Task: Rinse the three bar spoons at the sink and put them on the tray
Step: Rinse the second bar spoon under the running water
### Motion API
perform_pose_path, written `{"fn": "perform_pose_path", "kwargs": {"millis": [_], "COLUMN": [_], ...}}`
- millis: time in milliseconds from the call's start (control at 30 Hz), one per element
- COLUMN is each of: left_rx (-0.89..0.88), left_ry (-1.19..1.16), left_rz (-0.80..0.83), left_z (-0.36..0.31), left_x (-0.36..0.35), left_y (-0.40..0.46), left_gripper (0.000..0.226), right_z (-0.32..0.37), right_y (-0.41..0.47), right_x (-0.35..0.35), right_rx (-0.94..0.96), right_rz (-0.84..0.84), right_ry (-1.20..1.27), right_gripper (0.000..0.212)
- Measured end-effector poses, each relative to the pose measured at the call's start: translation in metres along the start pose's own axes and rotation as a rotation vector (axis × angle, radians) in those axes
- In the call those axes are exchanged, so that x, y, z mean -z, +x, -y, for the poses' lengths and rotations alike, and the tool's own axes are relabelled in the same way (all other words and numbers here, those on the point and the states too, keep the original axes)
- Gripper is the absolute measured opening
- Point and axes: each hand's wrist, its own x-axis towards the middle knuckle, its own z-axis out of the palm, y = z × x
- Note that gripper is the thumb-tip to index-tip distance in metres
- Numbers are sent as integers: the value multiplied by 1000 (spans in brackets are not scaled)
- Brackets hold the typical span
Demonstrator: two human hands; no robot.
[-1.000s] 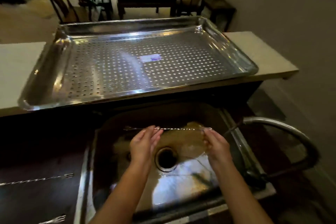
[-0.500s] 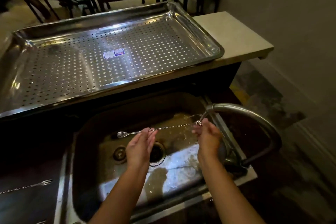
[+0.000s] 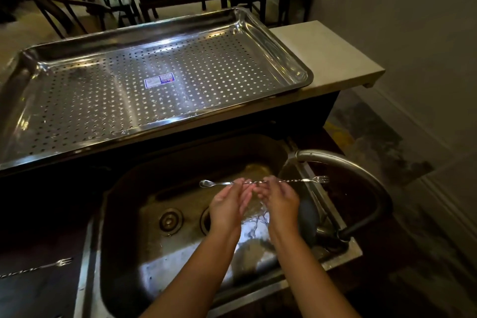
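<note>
Over the sink [image 3: 124, 227], at 6 o'clock from the tray [image 3: 296, 59]: one bar spoon [image 3: 289, 181] lying crosswise, which I pinch mid-shaft with left hand [image 3: 228, 205] and right hand [image 3: 280, 201], fingers nearly straight. Step, as I judge it: rinsing under the faucet [image 3: 335, 161]. Next: lift to the bare tray. Second spoon [image 3: 38, 267] waits on the desk at 8 o'clock.

Tray [image 3: 273, 41] at 12 o'clock: glossy perforated metal. Sink [image 3: 180, 162]: dull, stained steel. Spoon [image 3: 224, 183]: polished metal, twisted stem. Counter [image 3: 330, 59]: matt.
</note>
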Motion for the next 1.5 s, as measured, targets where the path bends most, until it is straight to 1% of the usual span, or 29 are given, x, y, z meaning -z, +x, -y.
{"fn": "perform_pose_path", "kwargs": {"millis": [100,133,167,233,267,300,333,400,500,600,700,800,900,1033,1133,1200,1367,1433,1500], "left_rx": [14,18,21,27,32,39,47,55,51,75,98,98,47,34,36,32,-17,-13,29], "left_ry": [9,11,13,40,59,71,68,29,-8,20,53,73,99,113,142,158,295,287,236], "left_rz": [47,63,75,81,76,68,53,12,-36,-31,-9,-4,-5,1,29,55,61,49,66], "left_z": [6,8,11,16,17,18,17,15,16,25,32,35,36,34,33,32,33,32,30], "left_x": [-2,-3,-5,-10,-13,-16,-18,-22,-28,-38,-48,-53,-53,-53,-49,-46,-43,-44,-44], "left_y": [1,0,0,-1,-1,0,1,3,6,4,3,4,6,7,10,10,12,13,14], "left_gripper": [17,18,19,17,15,13,10,8,11,6,7,7,12,4,18,23,12,19,31], "right_z": [6,6,6,5,7,8,11,18,27,29,30,33,35,40,39,36,31,30,32], "right_y": [6,6,6,6,5,5,6,8,11,12,13,15,15,16,18,18,17,16,15], "right_x": [14,16,18,17,18,19,21,25,33,40,43,47,49,49,48,49,50,52,54], "right_rx": [-47,-57,-57,-41,-32,-21,-12,3,30,52,30,56,96,121,117,105,86,97,107], "right_rz": [6,1,-2,-6,-4,1,5,-2,-62,-87,-57,-53,-73,-92,-103,-110,-115,-120,-129], "right_ry": [83,98,97,5,-44,-64,-49,9,83,114,113,75,58,166,188,180,194,185,183], "right_gripper": [37,38,35,19,15,15,14,4,15,11,7,9,14,20,21,20,16,14,13]}}
